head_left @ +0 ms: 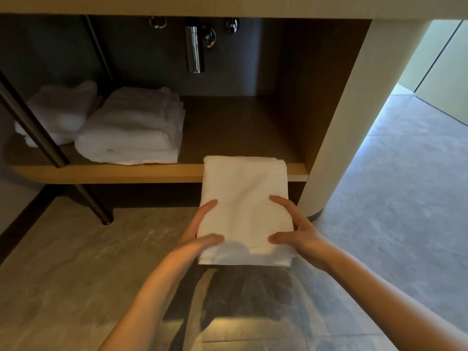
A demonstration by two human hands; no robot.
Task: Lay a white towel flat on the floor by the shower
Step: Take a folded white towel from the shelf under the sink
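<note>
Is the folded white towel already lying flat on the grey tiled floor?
No, the folded white towel is held above the grey tiled floor between the left hand and right hand.

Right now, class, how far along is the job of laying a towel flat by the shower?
Done: one folded white towel is off the shelf. In hand: the left hand and right hand hold its sides above the tiled floor. Left: carrying, unfolding and laying it flat; no shower is in view.

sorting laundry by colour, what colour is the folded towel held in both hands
Plain white, no pattern; the folded cloth towel shows best in the head view.
</note>
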